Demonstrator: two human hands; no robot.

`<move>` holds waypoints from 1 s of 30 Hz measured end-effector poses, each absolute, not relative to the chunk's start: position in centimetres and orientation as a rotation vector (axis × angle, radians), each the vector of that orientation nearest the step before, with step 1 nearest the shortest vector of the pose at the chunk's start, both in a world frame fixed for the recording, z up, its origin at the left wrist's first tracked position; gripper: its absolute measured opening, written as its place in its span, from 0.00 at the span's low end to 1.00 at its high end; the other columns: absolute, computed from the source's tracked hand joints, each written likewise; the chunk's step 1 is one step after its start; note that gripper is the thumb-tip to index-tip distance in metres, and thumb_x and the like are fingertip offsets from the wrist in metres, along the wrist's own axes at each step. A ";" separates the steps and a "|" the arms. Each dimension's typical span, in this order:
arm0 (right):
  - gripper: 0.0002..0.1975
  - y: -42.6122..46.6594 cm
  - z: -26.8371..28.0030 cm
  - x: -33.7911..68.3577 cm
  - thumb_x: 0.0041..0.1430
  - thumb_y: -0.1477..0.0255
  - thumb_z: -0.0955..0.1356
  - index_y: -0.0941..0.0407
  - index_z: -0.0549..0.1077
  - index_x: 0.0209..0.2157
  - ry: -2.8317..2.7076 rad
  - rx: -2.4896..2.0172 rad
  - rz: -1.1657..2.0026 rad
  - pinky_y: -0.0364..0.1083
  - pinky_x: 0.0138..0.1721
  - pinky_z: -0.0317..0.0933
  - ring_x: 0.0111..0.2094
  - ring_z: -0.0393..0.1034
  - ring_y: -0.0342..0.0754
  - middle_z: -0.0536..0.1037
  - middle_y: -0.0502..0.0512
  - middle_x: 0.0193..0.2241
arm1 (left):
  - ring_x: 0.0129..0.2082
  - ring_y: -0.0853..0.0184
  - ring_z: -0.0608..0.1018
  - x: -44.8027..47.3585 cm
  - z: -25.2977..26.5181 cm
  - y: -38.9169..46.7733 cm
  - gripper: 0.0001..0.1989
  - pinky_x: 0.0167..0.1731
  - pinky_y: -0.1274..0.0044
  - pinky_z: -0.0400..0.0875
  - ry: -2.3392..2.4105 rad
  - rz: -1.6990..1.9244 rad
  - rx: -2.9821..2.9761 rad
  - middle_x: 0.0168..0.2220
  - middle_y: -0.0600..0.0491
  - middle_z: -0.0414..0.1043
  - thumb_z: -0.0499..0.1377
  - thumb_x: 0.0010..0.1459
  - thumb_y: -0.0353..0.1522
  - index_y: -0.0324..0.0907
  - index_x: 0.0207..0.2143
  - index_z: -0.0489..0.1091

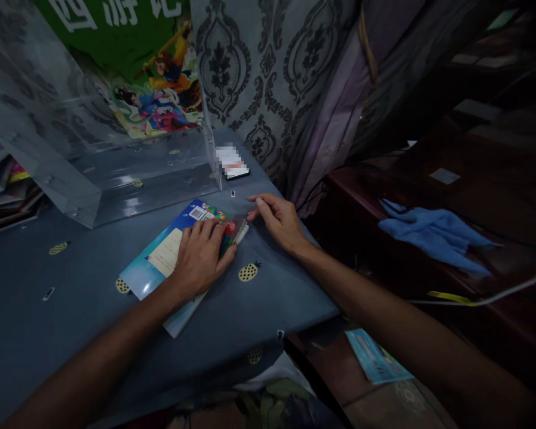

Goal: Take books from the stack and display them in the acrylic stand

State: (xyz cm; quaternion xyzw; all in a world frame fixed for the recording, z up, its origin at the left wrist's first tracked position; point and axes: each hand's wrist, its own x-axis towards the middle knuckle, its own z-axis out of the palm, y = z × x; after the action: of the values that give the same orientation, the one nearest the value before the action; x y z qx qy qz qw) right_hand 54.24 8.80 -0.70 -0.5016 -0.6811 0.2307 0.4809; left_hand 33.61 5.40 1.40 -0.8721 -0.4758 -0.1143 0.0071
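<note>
A blue book (145,277) with a pale text panel and a barcode lies back cover up on the patterned tablecloth, at a slant. My left hand (201,253) rests flat on its cover, fingers stretched toward the far edge and thumb along the near side. Lower pages or another booklet (178,322) stick out beneath it. Just right of the book's far right corner is my right hand (277,220), palm turned inward, with its index finger and thumb extended and nothing visible between them. A shiny, see-through edge shows at that corner, too blurred to name.
A clear acrylic stand (152,196) stands behind the book, before a green poster (129,53). A phone (234,164) lies right of the stand. Stacked books (9,190) are at far left. Right of the table, a blue cloth (433,232) hangs over dark red furniture (482,155).
</note>
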 end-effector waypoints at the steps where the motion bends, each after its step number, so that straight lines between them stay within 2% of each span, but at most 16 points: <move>1: 0.21 8.8 -0.7 54.2 0.71 0.59 0.59 0.55 0.77 0.47 -1.656 -1.221 0.558 0.50 0.42 0.68 0.33 0.76 0.50 0.82 0.52 0.27 | 0.53 0.51 0.69 33.6 1.4 5.4 0.21 0.50 0.60 0.65 -1.490 -0.352 -2.724 0.56 0.43 0.69 0.51 0.68 0.42 0.40 0.57 0.66; 10: 0.22 8.5 -0.6 54.1 0.71 0.57 0.59 0.55 0.77 0.47 -1.685 -1.224 0.584 0.48 0.40 0.67 0.31 0.76 0.49 0.81 0.51 0.26 | 0.53 0.52 0.70 33.6 1.2 5.4 0.20 0.50 0.61 0.66 -1.467 -0.340 -2.693 0.55 0.43 0.69 0.51 0.68 0.42 0.41 0.56 0.67; 18: 0.20 8.7 -0.7 54.2 0.69 0.60 0.60 0.54 0.77 0.32 -1.779 -1.327 0.594 0.46 0.35 0.63 0.28 0.74 0.49 0.80 0.50 0.24 | 0.54 0.51 0.69 33.6 1.1 5.4 0.21 0.50 0.61 0.66 -1.471 -0.355 -2.692 0.56 0.43 0.69 0.51 0.68 0.42 0.40 0.56 0.67; 21: 0.19 8.6 -0.6 54.1 0.69 0.61 0.60 0.54 0.78 0.34 -1.752 -1.331 0.567 0.46 0.35 0.64 0.29 0.74 0.49 0.81 0.50 0.24 | 0.54 0.51 0.69 33.6 1.2 5.4 0.21 0.50 0.61 0.66 -1.473 -0.331 -2.691 0.56 0.42 0.69 0.51 0.68 0.42 0.40 0.56 0.67; 26: 0.18 8.0 -0.4 53.9 0.70 0.63 0.59 0.55 0.78 0.44 -1.689 -1.274 0.513 0.47 0.38 0.65 0.31 0.76 0.49 0.81 0.50 0.26 | 0.53 0.52 0.70 33.7 1.2 5.3 0.21 0.49 0.62 0.66 -1.459 -0.310 -2.666 0.55 0.43 0.70 0.52 0.68 0.43 0.41 0.56 0.67; 30: 0.17 7.9 -0.4 53.8 0.70 0.63 0.60 0.54 0.78 0.43 -1.773 -1.272 0.558 0.47 0.37 0.65 0.30 0.75 0.49 0.81 0.50 0.25 | 0.53 0.51 0.70 33.6 1.2 5.4 0.21 0.48 0.61 0.66 -1.448 -0.326 -2.676 0.55 0.42 0.70 0.52 0.68 0.42 0.40 0.56 0.67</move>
State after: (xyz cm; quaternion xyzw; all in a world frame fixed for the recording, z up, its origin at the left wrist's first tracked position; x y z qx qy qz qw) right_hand 53.84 7.87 -0.35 -0.5098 -0.7107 0.2235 0.4302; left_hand 33.59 5.36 1.18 -0.8739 -0.4726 -0.1064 0.0407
